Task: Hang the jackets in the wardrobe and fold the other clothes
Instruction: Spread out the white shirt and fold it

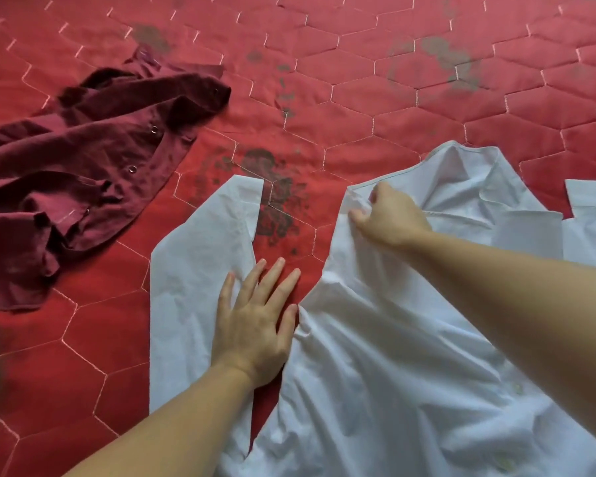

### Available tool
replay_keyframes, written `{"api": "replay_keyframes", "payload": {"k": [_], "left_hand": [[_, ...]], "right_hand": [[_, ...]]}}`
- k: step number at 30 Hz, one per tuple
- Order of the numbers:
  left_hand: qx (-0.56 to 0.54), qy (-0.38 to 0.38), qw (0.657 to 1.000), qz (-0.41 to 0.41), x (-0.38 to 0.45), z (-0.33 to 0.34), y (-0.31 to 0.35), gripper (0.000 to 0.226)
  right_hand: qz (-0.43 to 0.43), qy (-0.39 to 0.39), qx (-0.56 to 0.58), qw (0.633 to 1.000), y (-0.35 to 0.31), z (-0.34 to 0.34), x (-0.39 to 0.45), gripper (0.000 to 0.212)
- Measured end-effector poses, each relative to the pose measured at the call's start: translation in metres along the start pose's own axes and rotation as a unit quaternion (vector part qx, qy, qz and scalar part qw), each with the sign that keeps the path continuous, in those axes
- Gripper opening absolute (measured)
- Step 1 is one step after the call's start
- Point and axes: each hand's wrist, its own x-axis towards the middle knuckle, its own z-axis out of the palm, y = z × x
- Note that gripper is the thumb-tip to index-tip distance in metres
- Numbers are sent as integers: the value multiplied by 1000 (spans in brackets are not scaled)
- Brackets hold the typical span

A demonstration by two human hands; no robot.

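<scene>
Head view showed 2 garments on a red quilted cover (358, 108); no writing was readable. At left lay 1 crumpled maroon shirt (83, 160). The left hand (255, 325) pressed flat, fingers spread, on the white shirt's sleeve (186, 270). The right hand (389, 215) pinched the white shirt (393, 373) near its collar.

A red quilted bedspread (427, 108) fills the whole view, stitched in pale hexagons, with faded dark floral prints scattered across it; soft, even light falls over the fabric
</scene>
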Motion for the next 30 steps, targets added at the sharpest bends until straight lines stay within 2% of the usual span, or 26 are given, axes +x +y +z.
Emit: {"api": "replay_keyframes", "payload": {"k": [1, 3, 7, 10, 12, 15, 17, 20, 24, 26, 28, 30], "left_hand": [[0, -1, 1000, 2, -1, 0, 0, 52], [-4, 1, 1000, 5, -1, -2, 1, 52], [-1, -7, 1000, 18, 1, -4, -1, 51], [8, -23, 999, 23, 0, -2, -3, 55], [15, -28, 999, 25, 0, -3, -2, 56], [18, -29, 999, 22, 0, -4, -1, 57], [16, -23, 999, 24, -1, -3, -1, 57], [20, -11, 999, 25, 0, 0, -1, 58], [31, -5, 999, 30, -1, 2, -2, 64], [2, 6, 1000, 17, 0, 0, 0, 64], [-113, 36, 992, -52, 2, -5, 6, 54], [-252, 117, 948, -154, 2, -15, 14, 47]], "right_hand": [[-18, 6, 15, 1000, -3, 2, 7, 24], [-62, 33, 87, 994, -16, 2, 15, 23], [-108, 105, 282, 948, -69, -7, 34, 22], [-155, 52, 357, 920, -87, -7, 24, 13], [-221, 30, 268, 937, -68, 2, -3, 33], [-275, 97, 75, 953, -5, 14, -41, 46], [-238, 110, -20, 965, 37, 19, -53, 52], [-154, 32, -146, 977, 66, 26, -53, 70], [-153, -2, -130, 980, 42, 30, -37, 69], [-181, 19, -106, 978, 38, 28, -57, 66], [-213, 82, -69, 971, 58, 24, -99, 63], [-225, 145, -39, 963, 97, 17, -141, 59]]}}
